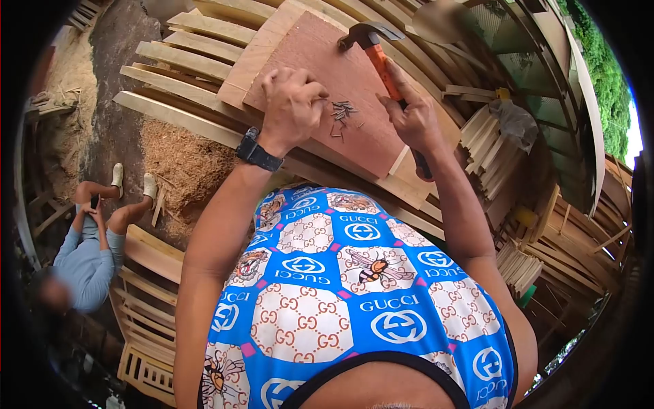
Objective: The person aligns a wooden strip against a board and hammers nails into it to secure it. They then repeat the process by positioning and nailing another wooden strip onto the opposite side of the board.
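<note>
My right hand (pixel 413 117) grips the orange handle of a hammer (pixel 373 42); its steel head rests over the far part of a reddish plywood board (pixel 320 68). My left hand (pixel 293 103), with a black watch on the wrist, presses on the board with its fingers closed next to a small pile of nails (pixel 344 113). Whether a nail is pinched in the fingers cannot be seen. The board lies on a frame of pale wooden slats (pixel 180 65).
Stacks of cut slats (pixel 487 146) lie to the right, and finished slatted frames (pixel 146 371) at lower left. Sawdust (pixel 180 163) covers the ground beside the bench. A person in a grey-blue top (pixel 85 259) sits on the ground to the left.
</note>
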The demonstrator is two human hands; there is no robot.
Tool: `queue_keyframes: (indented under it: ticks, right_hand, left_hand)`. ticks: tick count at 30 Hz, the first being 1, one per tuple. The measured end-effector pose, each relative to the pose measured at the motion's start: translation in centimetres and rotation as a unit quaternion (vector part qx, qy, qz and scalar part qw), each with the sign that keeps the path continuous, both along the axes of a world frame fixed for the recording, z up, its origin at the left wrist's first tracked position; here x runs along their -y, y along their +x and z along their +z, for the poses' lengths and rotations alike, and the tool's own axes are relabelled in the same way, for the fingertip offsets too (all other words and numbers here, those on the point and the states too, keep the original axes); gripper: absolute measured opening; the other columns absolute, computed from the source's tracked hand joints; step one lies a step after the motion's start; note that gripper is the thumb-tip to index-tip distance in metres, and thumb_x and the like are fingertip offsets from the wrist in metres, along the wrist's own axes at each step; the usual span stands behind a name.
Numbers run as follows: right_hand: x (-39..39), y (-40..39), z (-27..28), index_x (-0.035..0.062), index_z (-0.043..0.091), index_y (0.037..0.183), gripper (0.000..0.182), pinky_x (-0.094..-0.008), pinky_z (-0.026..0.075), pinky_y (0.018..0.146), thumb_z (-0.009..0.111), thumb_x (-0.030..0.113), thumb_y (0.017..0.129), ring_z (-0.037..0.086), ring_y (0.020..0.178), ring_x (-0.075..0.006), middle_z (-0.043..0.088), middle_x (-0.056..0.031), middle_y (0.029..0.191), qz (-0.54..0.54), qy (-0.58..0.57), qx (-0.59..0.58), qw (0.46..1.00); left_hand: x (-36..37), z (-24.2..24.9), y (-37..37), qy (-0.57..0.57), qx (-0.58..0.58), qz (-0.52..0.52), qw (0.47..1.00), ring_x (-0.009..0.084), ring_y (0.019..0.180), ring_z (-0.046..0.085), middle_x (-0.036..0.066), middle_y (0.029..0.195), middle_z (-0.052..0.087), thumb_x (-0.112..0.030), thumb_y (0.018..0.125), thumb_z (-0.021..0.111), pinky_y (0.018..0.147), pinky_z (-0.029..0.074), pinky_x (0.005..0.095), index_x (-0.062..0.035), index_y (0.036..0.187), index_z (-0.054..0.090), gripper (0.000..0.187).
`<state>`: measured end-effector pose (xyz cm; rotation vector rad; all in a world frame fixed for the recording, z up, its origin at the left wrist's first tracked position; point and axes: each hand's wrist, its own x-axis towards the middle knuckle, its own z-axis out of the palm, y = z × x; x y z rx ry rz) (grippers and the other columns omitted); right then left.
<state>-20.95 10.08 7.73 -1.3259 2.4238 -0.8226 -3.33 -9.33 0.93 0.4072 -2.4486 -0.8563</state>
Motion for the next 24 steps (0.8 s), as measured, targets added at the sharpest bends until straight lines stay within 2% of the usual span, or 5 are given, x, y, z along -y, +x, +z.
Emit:
queue_keyframes:
  ticks: [5,11,18,21,24]
  right_hand:
    - [1.1,0.5,-0.3,0.0159,0.052,0.156,0.066,-0.0467,0.055,0.097,0.073,0.015,0.093,0.068,0.117,-0.0453,0.067,-0.031,0.131,-0.036,0.07,0.057,0.995]
    - [1.3,0.1,-2.7,0.0132,0.051,0.157,0.066,-0.0481,0.056,0.091,0.072,0.015,0.094,0.071,0.105,-0.047,0.072,-0.0311,0.116,0.03,-0.054,-0.033,0.998]
    - [1.5,0.9,-0.7,0.0144,0.049,0.159,0.067,-0.0461,0.056,0.091,0.072,0.016,0.095,0.071,0.105,-0.0467,0.072,-0.0291,0.119,-0.046,0.07,0.088,0.993]
    - [0.8,0.7,-1.6,0.016,0.048,0.16,0.068,-0.046,0.056,0.086,0.072,0.016,0.096,0.072,0.094,-0.0457,0.074,-0.0276,0.11,-0.028,0.045,0.064,0.997]
    - [0.7,1.1,-0.6,0.0178,0.046,0.161,0.07,-0.0454,0.055,0.081,0.072,0.015,0.096,0.071,0.082,-0.0428,0.074,-0.0259,0.098,-0.012,0.016,0.052,0.998]
  left_hand:
    - [-0.7,-1.8,-0.4,-0.006,0.002,0.013,1.0,0.0249,0.108,0.06,0.001,0.1,0.068,-0.016,0.084,0.077,0.109,0.03,0.0498,-0.0166,0.089,0.079,0.007]
    - [-0.5,-2.8,-1.1,-0.062,0.042,-0.023,0.997,0.029,0.112,0.057,0.004,0.106,0.066,-0.016,0.088,0.072,0.108,0.03,0.053,-0.0127,0.093,0.073,0.006]
    - [-0.6,-1.1,0.9,0.012,0.015,-0.003,1.0,0.0324,0.112,0.055,0.006,0.102,0.064,-0.015,0.093,0.068,0.108,0.029,0.053,-0.0114,0.094,0.067,0.004]
    - [-0.5,0.3,2.9,0.05,0.013,0.037,0.998,0.0253,0.102,0.061,0.007,0.102,0.065,-0.009,0.095,0.067,0.1,0.042,0.0444,-0.0097,0.094,0.067,0.001]
    - [0.2,0.5,5.3,0.241,-0.074,0.055,0.966,0.0123,0.082,0.062,0.005,0.095,0.068,-0.003,0.096,0.067,0.077,0.051,0.0303,-0.0063,0.097,0.068,0.004]
